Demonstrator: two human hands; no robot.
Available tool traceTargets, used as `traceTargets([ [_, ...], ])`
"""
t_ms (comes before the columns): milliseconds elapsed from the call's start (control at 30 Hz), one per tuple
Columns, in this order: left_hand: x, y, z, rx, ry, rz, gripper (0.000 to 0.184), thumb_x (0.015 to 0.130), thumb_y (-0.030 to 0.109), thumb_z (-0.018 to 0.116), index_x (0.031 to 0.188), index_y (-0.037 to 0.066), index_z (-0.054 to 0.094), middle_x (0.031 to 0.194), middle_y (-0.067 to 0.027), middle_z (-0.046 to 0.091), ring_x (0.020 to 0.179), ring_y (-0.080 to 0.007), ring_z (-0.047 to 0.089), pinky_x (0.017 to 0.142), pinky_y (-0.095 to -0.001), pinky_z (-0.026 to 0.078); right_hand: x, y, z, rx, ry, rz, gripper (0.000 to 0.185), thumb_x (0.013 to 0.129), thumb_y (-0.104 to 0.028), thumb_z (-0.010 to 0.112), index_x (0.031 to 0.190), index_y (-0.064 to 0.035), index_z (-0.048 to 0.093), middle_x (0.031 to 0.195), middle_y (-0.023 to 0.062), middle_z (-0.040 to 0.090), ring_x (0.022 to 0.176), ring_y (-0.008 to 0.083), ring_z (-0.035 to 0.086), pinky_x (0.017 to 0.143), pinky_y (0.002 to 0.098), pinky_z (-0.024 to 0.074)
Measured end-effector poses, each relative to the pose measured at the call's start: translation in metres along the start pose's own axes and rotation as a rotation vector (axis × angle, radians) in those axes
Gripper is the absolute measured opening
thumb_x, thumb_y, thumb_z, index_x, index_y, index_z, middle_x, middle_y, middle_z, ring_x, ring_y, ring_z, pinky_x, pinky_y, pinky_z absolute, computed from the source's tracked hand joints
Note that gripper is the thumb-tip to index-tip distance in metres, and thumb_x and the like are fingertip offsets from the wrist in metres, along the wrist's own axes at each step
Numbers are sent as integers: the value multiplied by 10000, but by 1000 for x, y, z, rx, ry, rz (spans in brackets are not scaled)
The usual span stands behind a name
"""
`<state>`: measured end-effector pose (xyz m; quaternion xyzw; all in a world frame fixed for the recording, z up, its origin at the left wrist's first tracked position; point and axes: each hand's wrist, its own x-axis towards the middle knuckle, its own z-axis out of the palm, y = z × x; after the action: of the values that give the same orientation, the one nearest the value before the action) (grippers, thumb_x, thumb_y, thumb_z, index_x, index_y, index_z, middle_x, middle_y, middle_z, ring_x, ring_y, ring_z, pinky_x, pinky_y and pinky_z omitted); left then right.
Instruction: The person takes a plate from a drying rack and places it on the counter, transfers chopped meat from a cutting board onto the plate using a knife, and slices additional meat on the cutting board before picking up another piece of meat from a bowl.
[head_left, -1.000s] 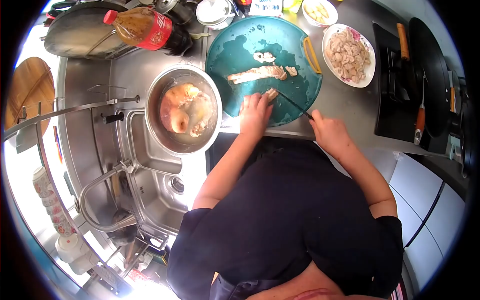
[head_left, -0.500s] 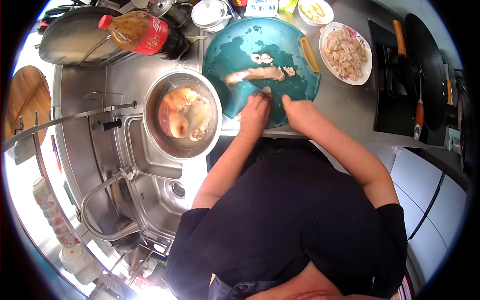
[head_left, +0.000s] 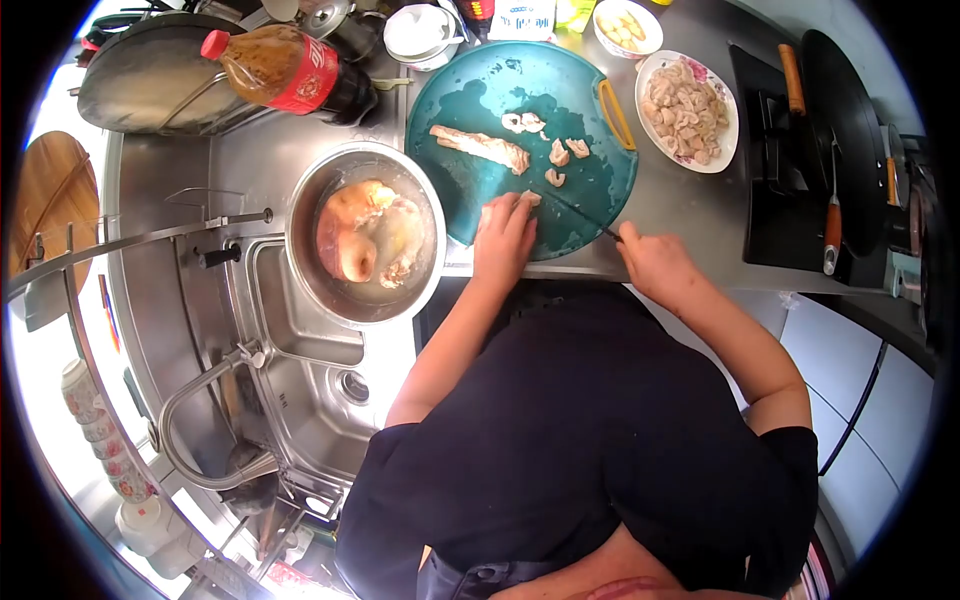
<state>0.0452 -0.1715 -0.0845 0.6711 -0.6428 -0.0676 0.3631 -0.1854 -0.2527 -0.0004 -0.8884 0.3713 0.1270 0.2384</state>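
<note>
A round teal cutting board point(head_left: 460, 90) with a yellow handle lies on the counter. My left hand point(head_left: 505, 237) presses its bent fingers on a small piece of meat point(head_left: 530, 198) near the board's front. My right hand point(head_left: 652, 262) is closed round the handle of a knife point(head_left: 590, 219), whose blade points left to that piece. Farther back on the board lie a long strip of meat point(head_left: 482, 149) and several small cut pieces point(head_left: 558, 152).
Left of the board a steel bowl point(head_left: 298, 235) holds large meat pieces in liquid, beside the sink point(head_left: 305, 300). A cola bottle point(head_left: 290, 72) stands behind. At right are a plate of cut meat point(head_left: 690, 110) and a black wok point(head_left: 850, 150).
The long strip has shifted left, and more small pieces lie apart on the board. My right hand went left with the knife, then back right.
</note>
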Motion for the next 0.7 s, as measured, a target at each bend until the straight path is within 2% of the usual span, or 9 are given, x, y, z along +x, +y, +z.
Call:
traceTargets([
  [67, -6, -7, 3, -27, 8, 36, 308, 758, 5, 690, 1059, 6, 624, 1094, -125, 581, 983, -338, 577, 799, -415, 512, 1, -10, 1, 21, 24, -42, 164, 948, -171, 533, 954, -27, 454, 631, 200, 618, 625, 420, 630, 585, 515, 492],
  [267, -5, -13, 15, -25, 64, 72, 236, 756, -5, 677, 986, 16, 633, 1029, -103, 602, 927, -293, 596, 721, -374, 530, 42, -27, 8, 34, -24, -78, 130, 871, -74, 532, 960, -14, 459, 697, 209, 648, 703, 409, 659, 609, 496, 517],
  [433, -6, -9, 12, -44, -21, -21, 254, 737, -3, 714, 982, 34, 659, 1068, -106, 632, 927, -337, 599, 766, -390, 528, 106, -53, 26, 34, 77, -183, 180, 808, -11, 549, 966, 3, 463, 732, 212, 670, 743, 388, 686, 635, 462, 547],
  [600, -9, -9, 0, 28, -1, -4, 323, 757, 34, 714, 1071, 31, 639, 1127, -139, 608, 980, -375, 579, 807, -432, 517, 61, -17, 32, -17, -11, -84, 164, 837, -51, 537, 973, -19, 453, 716, 195, 667, 714, 393, 676, 616, 483, 531],
  [700, -16, -8, -5, -27, -40, -59, 366, 764, 17, 685, 1122, 35, 614, 1137, -130, 594, 1016, -353, 563, 844, -431, 511, 29, 1, 27, -24, -30, -35, 158, 838, -58, 532, 971, -26, 452, 703, 192, 663, 693, 394, 669, 603, 497, 519],
])
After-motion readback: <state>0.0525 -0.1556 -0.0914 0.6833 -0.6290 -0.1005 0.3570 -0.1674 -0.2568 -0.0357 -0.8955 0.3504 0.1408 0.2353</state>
